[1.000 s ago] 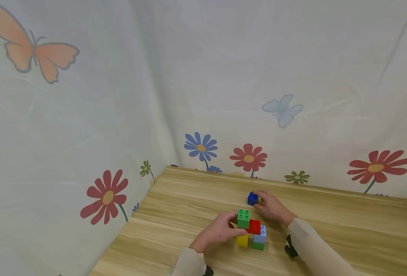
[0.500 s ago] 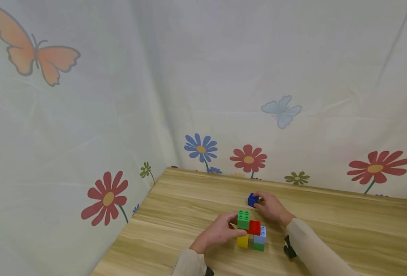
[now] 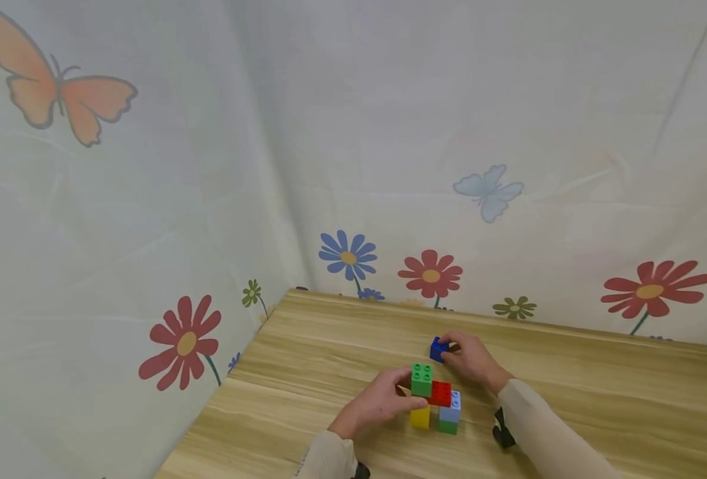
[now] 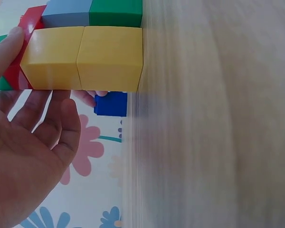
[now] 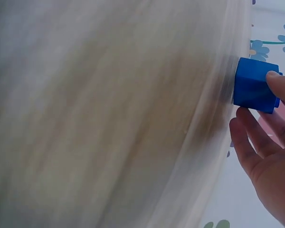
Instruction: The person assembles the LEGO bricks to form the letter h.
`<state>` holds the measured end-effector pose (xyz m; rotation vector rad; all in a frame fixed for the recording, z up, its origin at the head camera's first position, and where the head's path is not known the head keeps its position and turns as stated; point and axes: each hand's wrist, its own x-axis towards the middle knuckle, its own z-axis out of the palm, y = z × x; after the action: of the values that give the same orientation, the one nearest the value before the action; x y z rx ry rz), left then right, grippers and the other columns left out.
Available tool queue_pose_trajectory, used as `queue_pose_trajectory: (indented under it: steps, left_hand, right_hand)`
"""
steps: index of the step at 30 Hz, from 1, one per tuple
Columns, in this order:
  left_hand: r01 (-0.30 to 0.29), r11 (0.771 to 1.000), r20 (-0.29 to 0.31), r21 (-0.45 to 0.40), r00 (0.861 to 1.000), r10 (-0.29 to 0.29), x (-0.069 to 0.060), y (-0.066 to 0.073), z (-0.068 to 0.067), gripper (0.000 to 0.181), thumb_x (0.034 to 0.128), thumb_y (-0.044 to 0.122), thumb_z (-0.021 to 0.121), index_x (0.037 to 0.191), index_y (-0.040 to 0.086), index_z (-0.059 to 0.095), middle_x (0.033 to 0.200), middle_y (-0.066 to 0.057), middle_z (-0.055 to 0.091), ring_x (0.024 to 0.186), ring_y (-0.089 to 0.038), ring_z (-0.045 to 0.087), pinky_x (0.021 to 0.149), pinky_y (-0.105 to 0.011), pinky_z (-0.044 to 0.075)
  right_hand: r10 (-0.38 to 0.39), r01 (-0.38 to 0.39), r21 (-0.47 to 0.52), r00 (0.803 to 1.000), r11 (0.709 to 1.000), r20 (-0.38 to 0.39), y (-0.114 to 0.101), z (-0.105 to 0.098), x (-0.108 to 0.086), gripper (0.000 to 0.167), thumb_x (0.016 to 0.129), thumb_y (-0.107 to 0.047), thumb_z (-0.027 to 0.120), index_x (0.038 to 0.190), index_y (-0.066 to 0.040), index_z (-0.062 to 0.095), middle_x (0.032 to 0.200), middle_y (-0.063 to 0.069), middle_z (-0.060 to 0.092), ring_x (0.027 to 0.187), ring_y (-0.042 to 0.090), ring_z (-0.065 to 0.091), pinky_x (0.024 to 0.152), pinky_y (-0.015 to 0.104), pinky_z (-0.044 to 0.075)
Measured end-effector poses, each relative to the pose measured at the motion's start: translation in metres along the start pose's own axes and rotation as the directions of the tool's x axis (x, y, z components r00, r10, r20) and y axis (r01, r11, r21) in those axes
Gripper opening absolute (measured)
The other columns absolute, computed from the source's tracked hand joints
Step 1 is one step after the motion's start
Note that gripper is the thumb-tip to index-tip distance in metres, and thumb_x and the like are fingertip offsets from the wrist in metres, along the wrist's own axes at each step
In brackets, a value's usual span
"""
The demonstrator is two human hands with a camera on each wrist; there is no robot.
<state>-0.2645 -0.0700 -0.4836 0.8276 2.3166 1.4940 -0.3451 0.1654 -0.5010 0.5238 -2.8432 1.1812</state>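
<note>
My left hand (image 3: 383, 399) grips a small structure of toy building bricks, its thumb on the red brick (image 3: 441, 393) and its fingers round the far side. A bright green brick (image 3: 422, 380) sits on the red one. Under the red brick are two stacked yellow bricks (image 4: 80, 59) on one side, and a light blue brick (image 3: 451, 402) over a green one (image 3: 448, 427) on the other. Farther back, my right hand (image 3: 473, 359) pinches a dark blue brick (image 3: 438, 350) between thumb and fingers. In the right wrist view that blue brick (image 5: 256, 85) appears at or close to the tabletop.
The wooden table (image 3: 329, 332) reaches back to a pale cloth wall (image 3: 389, 133) printed with flowers and butterflies. A second cloth wall (image 3: 149, 213) borders the table's left side. Black wrist devices (image 3: 503, 429) show under the sleeves.
My right fingers have settled farther onto the dark blue brick, which has shifted very slightly toward me. My left hand and the brick structure have stayed in place.
</note>
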Motion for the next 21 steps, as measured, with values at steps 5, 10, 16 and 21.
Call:
queue_pose_trajectory:
  steps: [5, 10, 16, 21]
  left_hand:
    - [0.016, 1.000, -0.003, -0.013, 1.000, -0.016, -0.001, 0.001, 0.000, 0.027, 0.0871, 0.025, 0.070, 0.113, 0.019, 0.062, 0.098, 0.010, 0.063, 0.088, -0.006, 0.056, 0.074, -0.023, 0.048]
    - [0.043, 0.999, -0.009, -0.013, 0.999, -0.043, -0.001, 0.002, 0.000, 0.029, 0.0868, 0.029, 0.070, 0.114, 0.022, 0.062, 0.099, 0.011, 0.063, 0.090, -0.007, 0.056, 0.076, -0.023, 0.048]
    - [0.059, 0.998, -0.017, -0.001, 0.998, -0.059, -0.001, 0.003, 0.000, 0.030, 0.0865, 0.031, 0.070, 0.115, 0.025, 0.061, 0.099, 0.012, 0.062, 0.091, -0.007, 0.056, 0.079, -0.023, 0.047]
    - [0.044, 0.999, -0.015, -0.011, 0.999, -0.044, -0.002, 0.005, 0.001, 0.032, 0.0871, 0.029, 0.069, 0.117, 0.024, 0.060, 0.100, 0.012, 0.062, 0.092, -0.007, 0.056, 0.079, -0.024, 0.048]
  right_hand:
    - [-0.045, 0.045, 0.004, 0.999, 0.999, 0.007, 0.000, -0.006, -0.007, 0.020, 0.088, -0.006, 0.066, 0.107, -0.009, 0.063, 0.115, 0.012, 0.061, 0.098, 0.027, 0.061, 0.085, 0.046, 0.049]
    - [-0.097, 0.097, -0.007, 0.995, 0.995, 0.008, 0.002, -0.012, -0.013, 0.016, 0.088, -0.006, 0.066, 0.103, -0.011, 0.063, 0.112, 0.011, 0.062, 0.096, 0.026, 0.062, 0.083, 0.044, 0.051]
    - [-0.116, 0.116, -0.017, 0.993, 0.993, 0.014, -0.003, -0.021, -0.022, 0.017, 0.089, -0.010, 0.066, 0.105, -0.014, 0.063, 0.111, 0.007, 0.063, 0.096, 0.024, 0.061, 0.081, 0.040, 0.052]
    - [-0.163, 0.163, -0.026, 0.986, 0.986, 0.019, -0.006, -0.028, -0.030, 0.018, 0.090, -0.011, 0.065, 0.108, -0.012, 0.063, 0.110, 0.006, 0.063, 0.097, 0.025, 0.061, 0.079, 0.039, 0.053]
